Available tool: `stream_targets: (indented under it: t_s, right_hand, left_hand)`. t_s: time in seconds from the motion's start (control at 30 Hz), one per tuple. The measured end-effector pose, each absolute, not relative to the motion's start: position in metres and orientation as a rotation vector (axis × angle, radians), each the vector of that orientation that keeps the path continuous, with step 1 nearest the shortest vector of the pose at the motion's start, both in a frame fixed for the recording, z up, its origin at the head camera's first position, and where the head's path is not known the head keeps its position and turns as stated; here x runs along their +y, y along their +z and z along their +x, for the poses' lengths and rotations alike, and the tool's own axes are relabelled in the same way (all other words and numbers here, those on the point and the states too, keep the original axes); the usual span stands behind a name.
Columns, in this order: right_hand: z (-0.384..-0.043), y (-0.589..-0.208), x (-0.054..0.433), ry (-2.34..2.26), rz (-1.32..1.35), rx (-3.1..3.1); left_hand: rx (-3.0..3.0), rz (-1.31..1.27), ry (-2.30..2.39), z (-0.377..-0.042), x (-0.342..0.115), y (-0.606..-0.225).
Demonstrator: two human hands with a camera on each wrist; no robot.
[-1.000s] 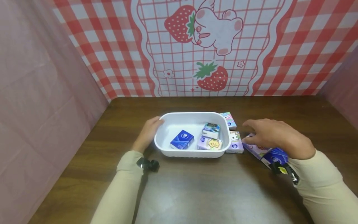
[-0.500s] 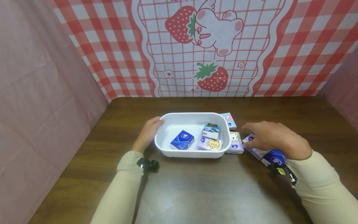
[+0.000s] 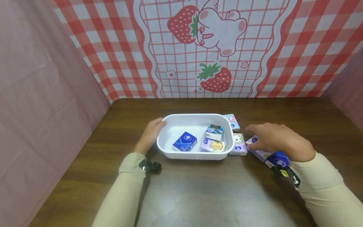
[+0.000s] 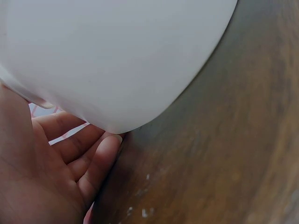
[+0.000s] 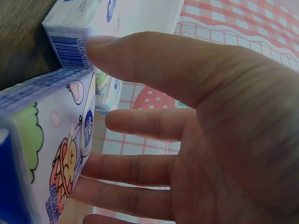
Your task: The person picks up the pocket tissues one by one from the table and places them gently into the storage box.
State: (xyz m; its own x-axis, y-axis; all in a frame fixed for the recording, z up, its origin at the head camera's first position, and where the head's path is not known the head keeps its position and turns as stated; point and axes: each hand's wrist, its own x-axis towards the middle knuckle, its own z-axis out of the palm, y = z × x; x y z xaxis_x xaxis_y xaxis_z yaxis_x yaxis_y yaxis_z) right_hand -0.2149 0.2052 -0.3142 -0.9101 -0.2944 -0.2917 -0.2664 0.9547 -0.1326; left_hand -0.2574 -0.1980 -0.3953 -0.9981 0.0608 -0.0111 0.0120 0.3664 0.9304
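My left hand (image 3: 150,132) holds the left end of a white plastic tub (image 3: 195,155); in the left wrist view the thumb reaches over its rim and fingers bend against its outer wall. Inside the tub lie a blue tissue pack (image 3: 185,142), a lilac one (image 3: 213,146) and a teal-and-black one (image 3: 214,132) resting against the lilac one. My right hand (image 3: 280,140) hovers with fingers spread over a purple cartoon tissue pack (image 5: 65,149) and a blue pack (image 3: 279,158), holding neither. Its thumb appears close to the barcoded pack (image 5: 70,49); contact cannot be told.
Two more tissue packs, a white-and-lilac one (image 3: 239,148) and a pastel one (image 3: 233,122), lie against the tub's right side. All stand on a brown wooden table (image 3: 181,195). A checked strawberry cloth (image 3: 215,78) hangs behind, and a pink cloth (image 3: 51,94) hangs at the left.
Over the past second my right hand has shifted slightly to the left above the packs. The left hand, tub and packs have stayed in place.
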Motion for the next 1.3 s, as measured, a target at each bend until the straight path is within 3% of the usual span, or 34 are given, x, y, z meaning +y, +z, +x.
stream_targets:
  t_s: [1.3]
  right_hand:
    - [-0.2203, -0.3193, 0.2104, -0.076, -0.413, 2.797]
  left_hand:
    - [2.536, 0.071, 1.762, -0.2578, -0.1991, -0.3964]
